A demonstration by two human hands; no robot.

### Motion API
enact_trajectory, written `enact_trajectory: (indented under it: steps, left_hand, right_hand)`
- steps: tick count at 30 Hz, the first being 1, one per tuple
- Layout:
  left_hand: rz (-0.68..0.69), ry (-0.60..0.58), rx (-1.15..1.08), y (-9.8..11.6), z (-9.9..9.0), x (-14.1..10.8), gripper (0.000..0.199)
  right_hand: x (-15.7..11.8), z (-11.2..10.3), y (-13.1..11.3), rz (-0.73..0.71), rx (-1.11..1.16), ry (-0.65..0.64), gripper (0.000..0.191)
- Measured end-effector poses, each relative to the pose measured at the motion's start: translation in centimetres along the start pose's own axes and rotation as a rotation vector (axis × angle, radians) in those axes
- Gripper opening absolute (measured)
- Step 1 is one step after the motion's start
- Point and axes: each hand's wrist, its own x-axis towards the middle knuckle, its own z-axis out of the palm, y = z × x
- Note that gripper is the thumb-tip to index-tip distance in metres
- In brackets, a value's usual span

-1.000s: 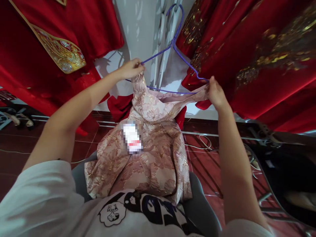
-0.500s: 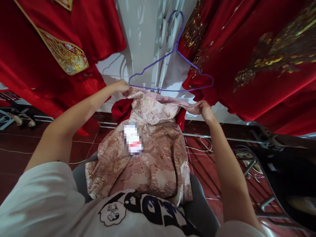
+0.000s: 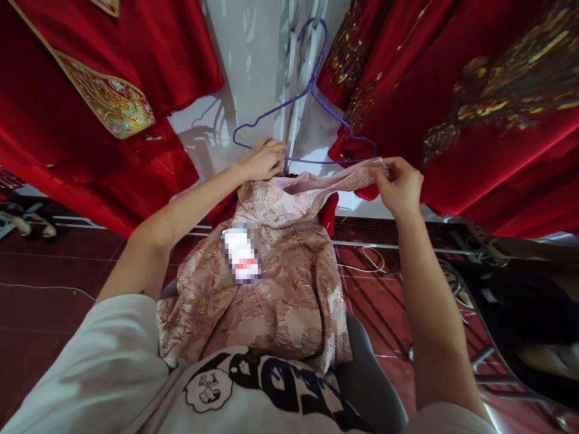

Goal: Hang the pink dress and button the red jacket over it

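Note:
A pink-beige brocade dress with raised floral patterns and metallic threads lies over my lap. My right hand pinches the far end of its top band and pulls that side taut. Just above the dress's top edge is my left hand, its fingers loosely bent and apart. It is beside the lower bar of a purple hanger, which hangs in front of me. A phone, blurred out, rests on the skirt with its screen lit.
Red garments with gold embroidery hang at the left, and more red garments with gold decoration hang at the right. A grey seat is under me. Shoes and a pale cable are low down near the tiled floor.
My left hand has left the dress's left end and moved right toward the middle of the top edge. My right hand has shifted right and up, still holding the band.

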Motion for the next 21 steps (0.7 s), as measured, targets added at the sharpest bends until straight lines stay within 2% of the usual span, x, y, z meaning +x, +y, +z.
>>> enact_trajectory:
  steps: [3,5,11,16,21]
  left_hand:
    - [0.025,-0.016,-0.101,-0.4,2.1,-0.2,0.023]
    - [0.033,0.003,-0.163,-0.5,2.5,-0.9,0.022]
    - [0.083,0.041,-0.265,1.0,0.7,-3.6,0.019]
    - [0.062,0.023,-0.287,2.4,-0.7,-4.7,0.023]
    - [0.017,-0.004,-0.250,2.7,-1.3,-5.0,0.026]
  right_hand:
    - [0.2,0.2,0.3,0.053,-0.100,0.013,0.015]
    - [0.4,0.4,1.0,0.103,-0.192,0.024,0.016]
    - [0.8,0.6,3.0,0.275,-0.407,0.037,0.022]
    - [0.6,-0.2,1.9,0.299,-0.316,-0.033,0.022]
    - [0.4,-0.7,1.0,0.301,-0.239,-0.021,0.016]
